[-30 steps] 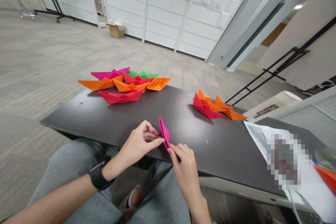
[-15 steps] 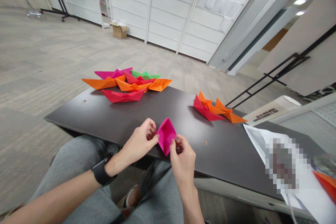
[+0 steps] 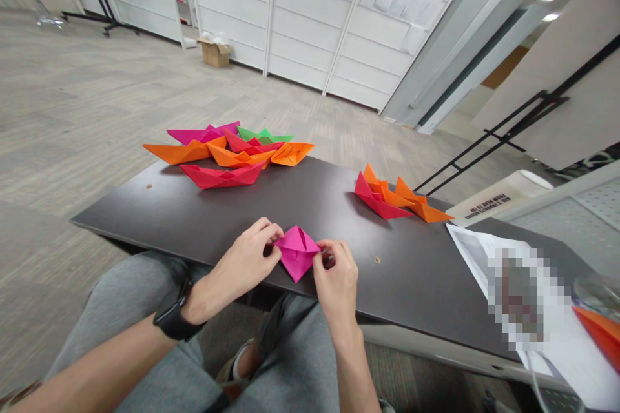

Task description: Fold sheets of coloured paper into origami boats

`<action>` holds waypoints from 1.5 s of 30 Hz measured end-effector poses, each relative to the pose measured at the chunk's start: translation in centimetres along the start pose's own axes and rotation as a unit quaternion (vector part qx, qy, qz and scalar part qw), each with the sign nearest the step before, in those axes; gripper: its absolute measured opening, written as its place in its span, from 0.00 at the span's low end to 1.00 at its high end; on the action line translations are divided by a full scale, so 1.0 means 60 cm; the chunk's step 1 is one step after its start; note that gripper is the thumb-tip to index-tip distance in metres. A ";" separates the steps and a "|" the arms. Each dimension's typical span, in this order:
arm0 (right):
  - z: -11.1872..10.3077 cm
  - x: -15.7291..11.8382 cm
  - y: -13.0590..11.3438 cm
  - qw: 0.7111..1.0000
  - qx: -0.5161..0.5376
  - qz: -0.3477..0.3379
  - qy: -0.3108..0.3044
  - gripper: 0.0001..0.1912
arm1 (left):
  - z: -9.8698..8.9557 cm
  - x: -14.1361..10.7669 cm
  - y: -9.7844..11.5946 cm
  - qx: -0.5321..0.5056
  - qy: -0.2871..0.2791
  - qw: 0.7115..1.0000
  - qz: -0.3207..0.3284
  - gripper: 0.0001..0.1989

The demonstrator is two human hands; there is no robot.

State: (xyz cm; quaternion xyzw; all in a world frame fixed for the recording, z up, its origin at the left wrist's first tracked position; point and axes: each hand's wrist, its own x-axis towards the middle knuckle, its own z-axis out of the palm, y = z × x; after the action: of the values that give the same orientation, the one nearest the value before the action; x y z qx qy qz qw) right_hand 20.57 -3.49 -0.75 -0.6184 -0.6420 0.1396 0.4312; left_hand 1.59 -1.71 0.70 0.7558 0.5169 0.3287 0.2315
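A folded piece of magenta paper (image 3: 296, 255), now diamond-shaped with creases and a slit near its top, is held just over the near edge of the dark table (image 3: 194, 216). My left hand (image 3: 259, 248) pinches its left corner between thumb and fingers. On the opposite corner, my right hand (image 3: 336, 264) has the same kind of pinch. Beyond them, folded paper boats stand on the table: a red boat (image 3: 223, 176) at the front of the left group, and another red boat (image 3: 380, 200) in the right group.
At the far left end are several more boats, among them a green boat (image 3: 264, 136) and an orange boat (image 3: 184, 152). Printed sheets (image 3: 484, 251) lie at the right, by a white roll (image 3: 504, 197) with black lettering. A cardboard box (image 3: 214, 53) sits on the floor.
The magenta paper has gone from an opened pocket to a flatter diamond, its side corners pulled apart. My left hand has moved slightly left. The camera view has shifted a little.
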 end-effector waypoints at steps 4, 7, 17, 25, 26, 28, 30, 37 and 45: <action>0.001 -0.003 0.009 0.996 0.002 -0.072 -0.043 0.18 | 0.002 0.001 -0.016 0.052 -0.039 0.992 0.112 0.16; 0.000 -0.006 0.019 0.984 -0.009 -0.140 -0.106 0.23 | -0.001 0.001 -0.029 0.087 -0.090 0.974 0.187 0.19; -0.051 -0.031 -0.003 0.921 -0.174 -0.224 -0.266 0.30 | -0.054 -0.025 -0.029 0.144 -0.201 0.923 0.294 0.25; -0.054 -0.064 -0.022 0.888 -0.235 -0.246 -0.310 0.34 | -0.062 -0.042 -0.019 0.167 -0.263 0.911 0.271 0.42; -0.051 -0.068 -0.022 0.888 -0.229 -0.248 -0.313 0.34 | -0.061 -0.044 -0.018 0.171 -0.268 0.910 0.266 0.44; -0.045 -0.074 -0.019 0.891 -0.222 -0.246 -0.311 0.34 | -0.059 -0.046 -0.015 0.174 -0.271 0.911 0.257 0.47; -0.043 -0.077 -0.016 0.894 -0.219 -0.243 -0.305 0.34 | -0.058 -0.049 -0.012 0.176 -0.268 0.913 0.252 0.48; -0.072 -0.068 0.000 0.898 -0.212 -0.230 -0.310 0.34 | -0.058 -0.055 0.001 0.199 -0.253 0.922 0.217 0.47; -0.079 -0.069 0.010 0.915 -0.184 -0.205 -0.296 0.28 | -0.061 -0.054 -0.007 0.173 -0.304 0.910 0.222 0.51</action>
State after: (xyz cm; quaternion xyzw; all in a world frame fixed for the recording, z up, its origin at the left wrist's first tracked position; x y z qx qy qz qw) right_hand 23.82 -8.82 0.04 -0.4724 -0.8671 0.1042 0.1189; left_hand -2.18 -4.54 2.09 0.9425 0.2894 0.0313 0.1644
